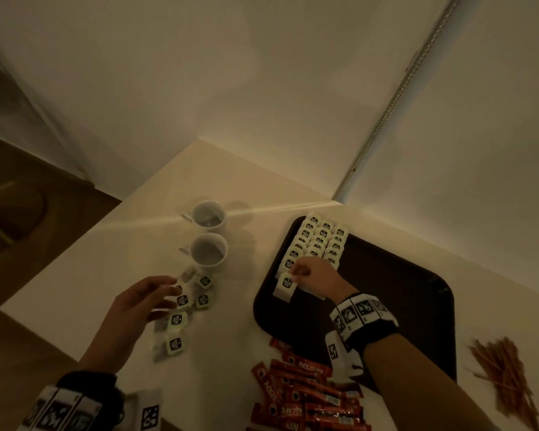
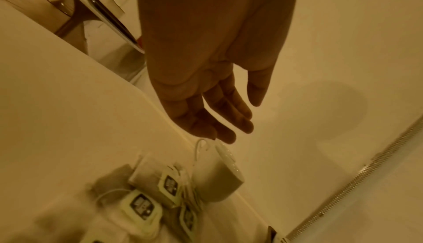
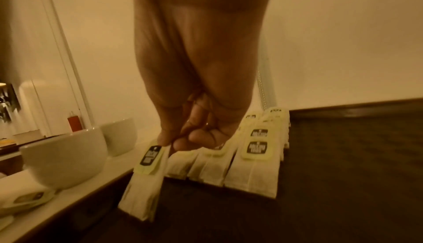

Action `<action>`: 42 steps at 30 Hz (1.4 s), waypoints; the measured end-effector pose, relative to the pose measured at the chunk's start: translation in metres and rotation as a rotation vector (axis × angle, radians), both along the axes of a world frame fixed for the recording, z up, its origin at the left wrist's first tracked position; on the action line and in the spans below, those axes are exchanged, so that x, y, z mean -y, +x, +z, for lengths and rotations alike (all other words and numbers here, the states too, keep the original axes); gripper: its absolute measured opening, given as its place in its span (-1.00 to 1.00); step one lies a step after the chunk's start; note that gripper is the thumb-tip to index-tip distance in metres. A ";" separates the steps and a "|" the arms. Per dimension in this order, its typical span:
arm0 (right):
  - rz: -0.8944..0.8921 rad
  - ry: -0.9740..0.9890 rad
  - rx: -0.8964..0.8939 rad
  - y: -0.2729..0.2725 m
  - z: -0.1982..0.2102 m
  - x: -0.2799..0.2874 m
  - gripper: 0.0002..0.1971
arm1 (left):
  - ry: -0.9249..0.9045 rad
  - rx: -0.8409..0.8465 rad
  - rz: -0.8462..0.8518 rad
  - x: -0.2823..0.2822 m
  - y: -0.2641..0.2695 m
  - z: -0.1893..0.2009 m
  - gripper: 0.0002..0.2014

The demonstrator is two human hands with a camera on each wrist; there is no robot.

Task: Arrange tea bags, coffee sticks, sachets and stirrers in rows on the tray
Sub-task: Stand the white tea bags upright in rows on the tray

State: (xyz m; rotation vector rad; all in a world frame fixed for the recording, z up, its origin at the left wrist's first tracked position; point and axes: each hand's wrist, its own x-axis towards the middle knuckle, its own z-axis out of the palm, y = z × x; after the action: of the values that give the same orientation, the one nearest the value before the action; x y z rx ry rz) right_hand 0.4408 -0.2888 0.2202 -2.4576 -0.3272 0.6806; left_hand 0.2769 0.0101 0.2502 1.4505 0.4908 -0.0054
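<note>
Right hand (image 1: 311, 275) fingers pinch tea bag (image 1: 285, 286) by top, low over tray (image 1: 402, 290) at near end of left row (image 1: 296, 250); left hand (image 1: 140, 301) relaxed above loose bags (image 1: 181, 318) on table (image 1: 122, 244); risk: bag swings on release, lands skewed, nudges neighbours.

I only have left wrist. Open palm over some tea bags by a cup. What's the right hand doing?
Observer: The right hand pinches one tea bag by its top, over the dark tray.
Operator: Anything on the tray already?
Observer: Yes, rows of tea bags fill its far left corner; the held bag is at the near end of the left row.
Operator: Coffee sticks placed?
Observer: No. The red coffee sticks lie in a loose heap on the table at the tray's near edge.
Operator: Stirrers?
Observer: A pile of wooden stirrers lies on the table right of the tray.
</note>
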 end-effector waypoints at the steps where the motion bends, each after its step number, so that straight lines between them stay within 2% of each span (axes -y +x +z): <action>1: 0.004 -0.006 -0.005 -0.001 -0.004 -0.003 -0.84 | -0.006 -0.010 0.011 -0.003 -0.004 -0.002 -0.82; 8: -0.193 0.050 0.074 0.006 -0.019 -0.012 -0.89 | -0.004 -0.026 0.064 -0.015 -0.015 -0.005 -0.82; 17: -0.257 0.068 0.193 0.009 -0.020 -0.021 -0.90 | 0.058 -0.059 0.044 -0.009 -0.007 0.007 -0.84; 19: -0.244 0.119 0.253 0.001 -0.012 -0.024 -0.89 | 0.212 -0.070 0.035 -0.010 -0.001 0.003 -0.90; 21: -0.187 0.194 0.263 -0.014 -0.004 -0.026 -0.92 | 0.491 -0.091 -0.023 -0.016 0.006 -0.008 -0.90; 24: -0.067 0.254 0.224 -0.044 0.003 -0.022 -0.93 | 0.803 -0.176 -0.140 -0.024 0.017 -0.028 -0.65; 27: -0.049 0.262 0.138 -0.074 0.010 -0.011 -0.91 | 0.949 -0.329 -0.311 -0.028 0.030 -0.045 -0.49; 29: -0.073 0.256 0.095 -0.089 0.013 0.000 -0.90 | 0.973 -0.417 -0.410 -0.030 0.036 -0.050 -0.45; 33: -0.134 0.214 0.046 -0.106 0.016 0.022 -0.87 | 1.078 -0.467 -0.494 -0.027 0.044 -0.055 -0.58; 38: -0.195 0.193 0.019 -0.113 0.022 0.041 -0.87 | 1.208 -0.426 -0.475 -0.033 0.046 -0.047 -0.77; 40: -0.207 0.198 0.019 -0.115 0.025 0.045 -0.88 | 1.137 -0.371 -0.432 -0.041 0.042 -0.042 -0.85; 42: -0.208 0.198 0.022 -0.117 0.027 0.045 -0.88 | 0.985 -0.288 -0.404 -0.048 0.037 -0.037 -0.83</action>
State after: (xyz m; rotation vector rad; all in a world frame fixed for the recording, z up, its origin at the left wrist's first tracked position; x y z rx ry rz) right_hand 0.3242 -0.3342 0.2473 -2.2720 -0.1368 0.5071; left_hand 0.3139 0.0577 0.2131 2.5216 0.4379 -0.3392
